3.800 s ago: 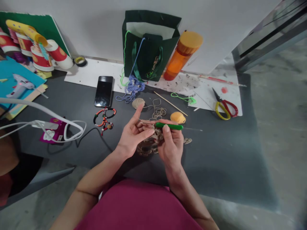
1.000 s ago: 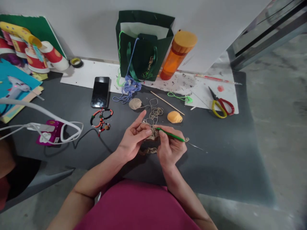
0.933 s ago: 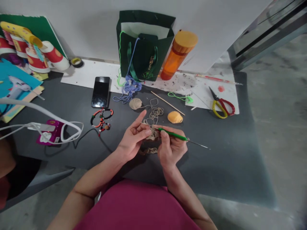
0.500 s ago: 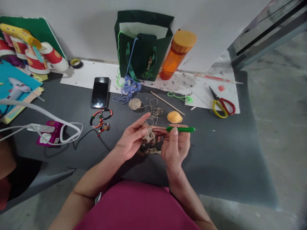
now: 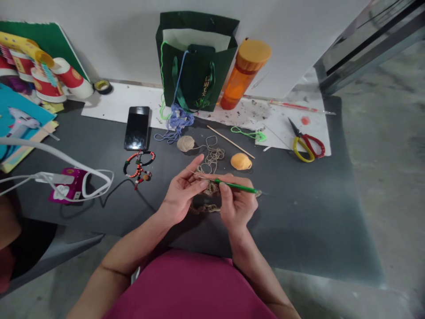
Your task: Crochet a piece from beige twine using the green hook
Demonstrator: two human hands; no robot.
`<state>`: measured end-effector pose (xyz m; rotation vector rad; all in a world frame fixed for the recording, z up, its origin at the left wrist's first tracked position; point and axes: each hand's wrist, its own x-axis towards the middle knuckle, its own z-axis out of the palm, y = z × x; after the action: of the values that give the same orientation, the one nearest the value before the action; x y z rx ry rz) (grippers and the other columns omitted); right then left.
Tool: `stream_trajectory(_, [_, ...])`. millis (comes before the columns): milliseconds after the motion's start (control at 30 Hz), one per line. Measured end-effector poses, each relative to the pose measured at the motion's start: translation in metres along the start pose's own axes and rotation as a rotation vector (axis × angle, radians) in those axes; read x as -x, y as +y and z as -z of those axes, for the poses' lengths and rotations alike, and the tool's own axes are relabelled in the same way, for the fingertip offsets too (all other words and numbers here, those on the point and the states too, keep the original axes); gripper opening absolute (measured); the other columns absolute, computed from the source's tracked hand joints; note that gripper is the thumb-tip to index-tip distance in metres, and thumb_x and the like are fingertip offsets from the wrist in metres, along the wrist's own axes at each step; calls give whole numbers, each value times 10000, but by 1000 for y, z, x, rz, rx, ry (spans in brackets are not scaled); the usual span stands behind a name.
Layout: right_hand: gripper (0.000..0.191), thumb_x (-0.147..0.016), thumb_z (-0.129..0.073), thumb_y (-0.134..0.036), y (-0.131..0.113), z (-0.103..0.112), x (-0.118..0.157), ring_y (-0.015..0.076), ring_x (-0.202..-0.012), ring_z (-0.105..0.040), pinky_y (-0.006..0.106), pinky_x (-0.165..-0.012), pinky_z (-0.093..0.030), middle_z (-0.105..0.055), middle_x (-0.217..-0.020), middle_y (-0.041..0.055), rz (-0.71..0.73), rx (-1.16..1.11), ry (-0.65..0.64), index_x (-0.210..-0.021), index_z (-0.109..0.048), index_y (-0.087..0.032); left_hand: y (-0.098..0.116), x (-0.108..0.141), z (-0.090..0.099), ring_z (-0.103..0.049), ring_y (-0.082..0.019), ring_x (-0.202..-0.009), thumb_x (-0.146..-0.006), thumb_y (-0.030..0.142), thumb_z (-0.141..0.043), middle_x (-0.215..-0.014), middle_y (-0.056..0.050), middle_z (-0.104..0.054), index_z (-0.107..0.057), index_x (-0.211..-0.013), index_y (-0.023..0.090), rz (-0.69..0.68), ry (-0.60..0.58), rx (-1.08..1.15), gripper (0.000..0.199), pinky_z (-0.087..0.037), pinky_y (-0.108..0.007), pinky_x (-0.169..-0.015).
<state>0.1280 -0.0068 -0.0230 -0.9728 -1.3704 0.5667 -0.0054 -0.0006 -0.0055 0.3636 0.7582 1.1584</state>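
Note:
My left hand (image 5: 181, 195) pinches a small beige crocheted piece (image 5: 211, 189) between thumb and fingers, with its index finger raised and yarn running over it. In my right hand (image 5: 237, 206) is a crochet hook with a green handle (image 5: 244, 187), its thin tip reaching left to the fingers of my left hand. Part of the crocheted strip (image 5: 205, 208) hangs below the hands. Loose beige yarn (image 5: 214, 155) lies just beyond them, leading to a beige yarn ball (image 5: 185, 143). My fingers partly hide the stitches.
A yellow yarn ball (image 5: 241, 161), wooden stick (image 5: 230, 141) and scissors (image 5: 307, 146) lie right of centre. Behind stand a green bag (image 5: 195, 66) and orange bottle (image 5: 245, 73). Leftward are a phone (image 5: 137, 128), beaded bracelet (image 5: 137, 165), white cables (image 5: 63, 153) and glue gun (image 5: 21, 123).
My right hand has shifted slightly left, closer to my left hand. The green hook has tilted, its handle end now lower on the right.

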Motion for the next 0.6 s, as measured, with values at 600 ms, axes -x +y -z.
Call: stream_trajectory(600, [110,-1029,-530,-346,6,-2,7,129,-507,-655,246,-432,-497,-674,-715,-21,-323,-156,191,-988,-604,-275,3,-1,3,-625,-60,-669,-646,158,-910,-725,67,-705,-735,-1257,243,114,7,33,642,-491,-198,-710])
